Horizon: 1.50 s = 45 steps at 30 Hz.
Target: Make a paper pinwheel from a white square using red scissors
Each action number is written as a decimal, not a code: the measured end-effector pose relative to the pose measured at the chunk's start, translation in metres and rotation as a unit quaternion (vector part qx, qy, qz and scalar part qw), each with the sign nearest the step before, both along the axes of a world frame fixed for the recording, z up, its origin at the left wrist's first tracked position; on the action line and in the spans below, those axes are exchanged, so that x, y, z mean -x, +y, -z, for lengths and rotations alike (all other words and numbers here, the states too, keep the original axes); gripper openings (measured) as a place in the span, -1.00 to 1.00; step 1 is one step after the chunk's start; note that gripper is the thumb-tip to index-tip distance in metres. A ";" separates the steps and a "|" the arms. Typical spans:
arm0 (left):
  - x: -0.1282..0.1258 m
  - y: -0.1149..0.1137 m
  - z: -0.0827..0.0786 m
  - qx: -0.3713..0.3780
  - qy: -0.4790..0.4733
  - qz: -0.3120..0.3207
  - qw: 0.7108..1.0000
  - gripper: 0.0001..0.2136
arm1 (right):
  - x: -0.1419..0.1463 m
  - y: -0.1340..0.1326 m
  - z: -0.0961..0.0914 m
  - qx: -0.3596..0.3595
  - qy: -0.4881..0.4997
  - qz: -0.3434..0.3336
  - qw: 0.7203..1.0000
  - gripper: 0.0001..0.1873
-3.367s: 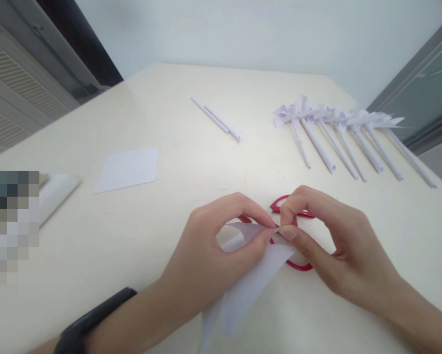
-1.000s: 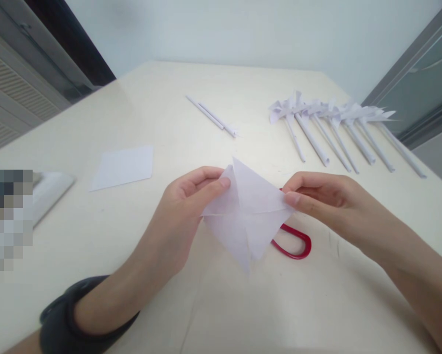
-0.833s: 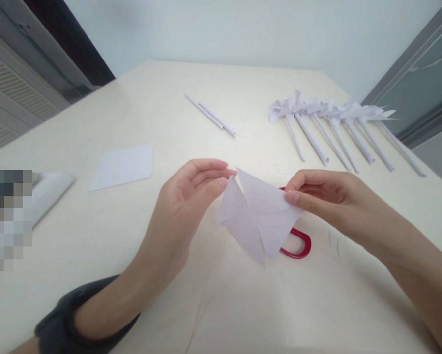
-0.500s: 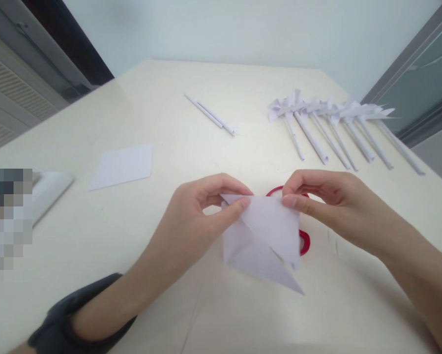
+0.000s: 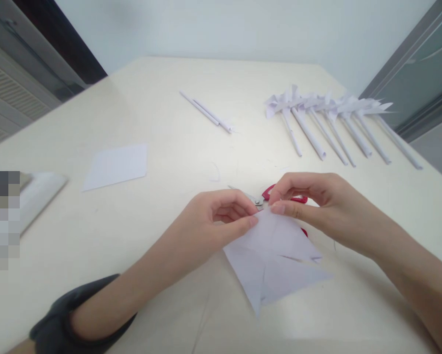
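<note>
A white square of paper (image 5: 272, 246), slit inward from its corners, hangs between my two hands above the table. My left hand (image 5: 221, 219) pinches its upper left edge between thumb and fingers. Close beside it, my right hand (image 5: 305, 196) grips the paper near its top corner with thumb and forefinger. Points of the slit paper spread toward me and to the right. Behind the paper lies a pair of scissors (image 5: 258, 201) with red handles, partly hidden by the paper and my right hand.
Several paper pinwheels on rolled paper sticks (image 5: 326, 105) lie in a row at the back right. Two rolled paper sticks (image 5: 206, 110) rest at the back middle. A sheet of white paper (image 5: 115, 167) lies to the left. Further left sits a white object (image 5: 45, 191), partly blurred out.
The paper has turned in my hands, so a corner now points up and another points down toward me. My hands have come closer together, and the scissors' blades now show.
</note>
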State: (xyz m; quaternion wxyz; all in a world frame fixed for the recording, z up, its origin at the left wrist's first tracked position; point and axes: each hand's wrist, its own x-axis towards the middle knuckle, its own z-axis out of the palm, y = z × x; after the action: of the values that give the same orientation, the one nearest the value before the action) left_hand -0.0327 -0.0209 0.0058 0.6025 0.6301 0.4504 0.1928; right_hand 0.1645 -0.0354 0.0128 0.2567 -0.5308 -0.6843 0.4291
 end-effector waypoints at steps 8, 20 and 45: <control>0.002 0.001 -0.001 -0.021 0.004 -0.011 1.000 -0.93 | -0.003 0.001 -0.001 -0.003 -0.006 0.000 1.000 -0.83; -0.001 -0.003 -0.004 -0.086 0.046 -0.008 0.995 -0.89 | 0.002 -0.002 0.003 -0.042 -0.044 0.001 0.998 -0.86; -0.002 -0.003 -0.004 -0.075 0.050 0.001 0.996 -0.89 | 0.010 -0.006 0.002 0.035 -0.011 -0.017 0.999 -0.82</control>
State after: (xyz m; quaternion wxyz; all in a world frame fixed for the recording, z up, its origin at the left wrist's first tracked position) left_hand -0.0310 -0.0239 0.0098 0.5306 0.6829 0.4633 0.1935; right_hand 0.1546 -0.0416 0.0107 0.2230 -0.5324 -0.6803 0.4517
